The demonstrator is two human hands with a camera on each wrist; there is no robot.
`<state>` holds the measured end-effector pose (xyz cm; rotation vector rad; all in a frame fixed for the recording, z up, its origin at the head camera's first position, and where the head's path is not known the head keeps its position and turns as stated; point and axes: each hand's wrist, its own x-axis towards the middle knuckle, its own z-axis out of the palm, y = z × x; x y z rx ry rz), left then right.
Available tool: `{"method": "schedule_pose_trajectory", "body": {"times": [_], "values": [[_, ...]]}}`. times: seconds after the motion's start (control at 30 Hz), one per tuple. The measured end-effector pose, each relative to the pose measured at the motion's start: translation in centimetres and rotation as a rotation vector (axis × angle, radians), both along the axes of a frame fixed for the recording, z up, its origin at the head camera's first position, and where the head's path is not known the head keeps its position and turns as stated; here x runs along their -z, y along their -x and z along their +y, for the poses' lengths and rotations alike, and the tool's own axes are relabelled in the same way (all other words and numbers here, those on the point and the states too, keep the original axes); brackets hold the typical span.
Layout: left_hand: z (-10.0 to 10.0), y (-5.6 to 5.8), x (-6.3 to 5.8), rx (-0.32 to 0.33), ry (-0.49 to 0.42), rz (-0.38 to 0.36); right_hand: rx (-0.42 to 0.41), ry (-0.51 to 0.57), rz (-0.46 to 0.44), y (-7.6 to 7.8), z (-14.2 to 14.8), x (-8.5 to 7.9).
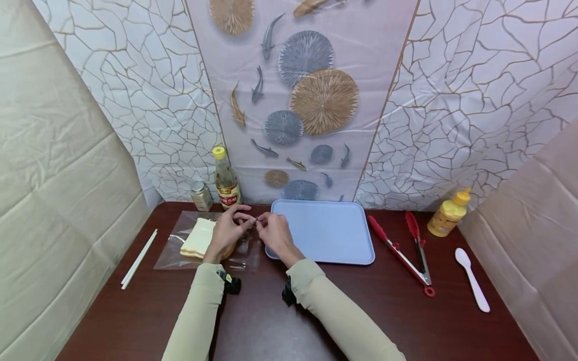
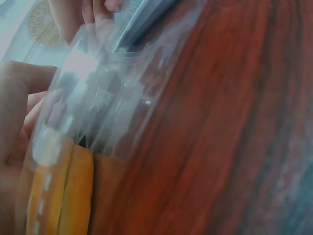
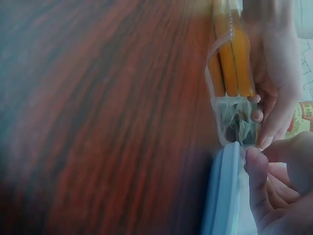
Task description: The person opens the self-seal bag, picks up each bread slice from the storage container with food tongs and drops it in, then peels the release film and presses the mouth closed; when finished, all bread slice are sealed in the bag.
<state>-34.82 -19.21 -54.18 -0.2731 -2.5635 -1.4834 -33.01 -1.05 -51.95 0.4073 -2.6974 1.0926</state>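
Observation:
Slices of bread (image 1: 198,237) with orange-brown crusts lie inside a clear plastic bag (image 1: 169,255) on the left part of the table. My left hand (image 1: 228,231) reaches over the bag and pinches its end with thumb and fingers. Close by, my right hand (image 1: 275,231) pinches the same end, at the tray's left edge. A tiny dark bit shows between the fingertips, too small to make out. In the left wrist view the crusts (image 2: 78,191) show through the plastic. The right wrist view has the right thumb and forefinger (image 3: 257,166) together at the bag's tip.
A blue tray (image 1: 322,233) is right of the hands. Behind the bag stand a sauce bottle (image 1: 227,180) and a small jar (image 1: 201,196). Chopsticks (image 1: 139,259) lie left; red tongs (image 1: 406,255), a yellow squeeze bottle (image 1: 448,214) and a white spoon (image 1: 471,281) are right.

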Motion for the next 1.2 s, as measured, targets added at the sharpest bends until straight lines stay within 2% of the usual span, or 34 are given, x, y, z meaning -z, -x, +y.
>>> {"method": "schedule_pose_trajectory", "body": {"times": [0.33,0.63,0.9,1.2], "values": [[-0.23,0.14,0.02,0.016,0.062,0.030,-0.009,-0.076,0.017,0.52,-0.30,0.37],[-0.13,0.06,-0.16,0.014,0.106,0.008,0.003,-0.119,0.012,0.44,0.16,0.40],[0.12,0.10,-0.09,0.022,0.124,-0.002,-0.017,-0.083,-0.025,0.19,0.11,0.63],[0.22,0.31,-0.06,-0.006,0.134,-0.011,-0.017,-0.042,-0.015,0.22,0.07,0.76]]}}
